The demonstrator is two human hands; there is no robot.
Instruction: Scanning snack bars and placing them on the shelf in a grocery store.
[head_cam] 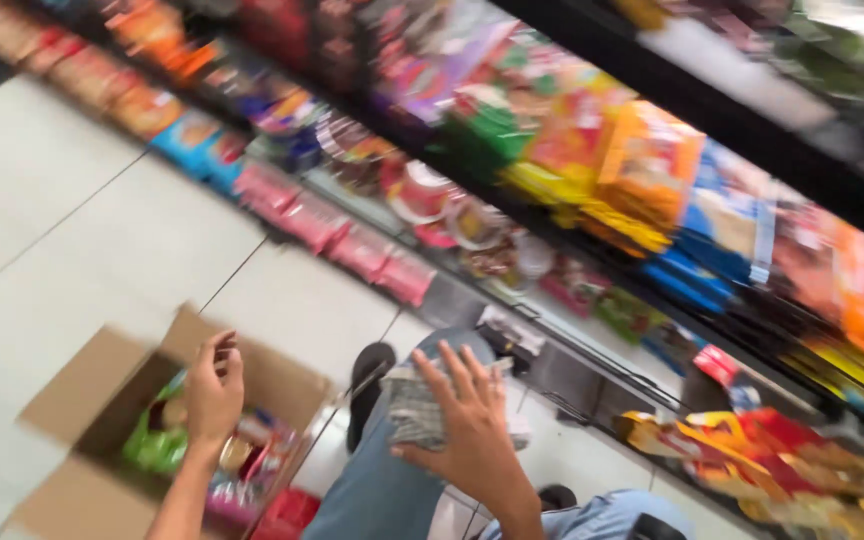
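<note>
Head view, strongly motion-blurred, tilted. Left hand [214, 388] raised over an open cardboard box [72, 400] that sits on the pale tiled floor [82, 230]; fingers curled loosely inward, back of the hand to the camera, and whether anything is pinched in them cannot be told through the blur. Box: plain brown, flaps folded outward, inside a jumble of small packets [167, 440], bright green at the left, pink, red and yellowish toward the right; none can be told apart singly. Just beside the box's right edge, a red object [287, 515], shape unclear. Right hand [472, 415] lies palm down, fingers spread and flat, on a folded grey chequered cloth [412, 405] that rests on the person's knee, clad in blue jeans [382, 490]; the hand presses on the cloth rather than closing round it. Cloth looks soft, small-patterned, grey and off-white, edges partly hidden under the fingers. A dark shoe [370, 375] shows on the floor just past the knee. Running diagonally across the upper and right part of the view, store shelves [592, 40] packed with snack goods: pink packets [337, 235] on the lowest row, orange and yellow bags [632, 170] higher, blue packs [722, 250] beside them, red and yellow bags [752, 450] at lower right.
</note>
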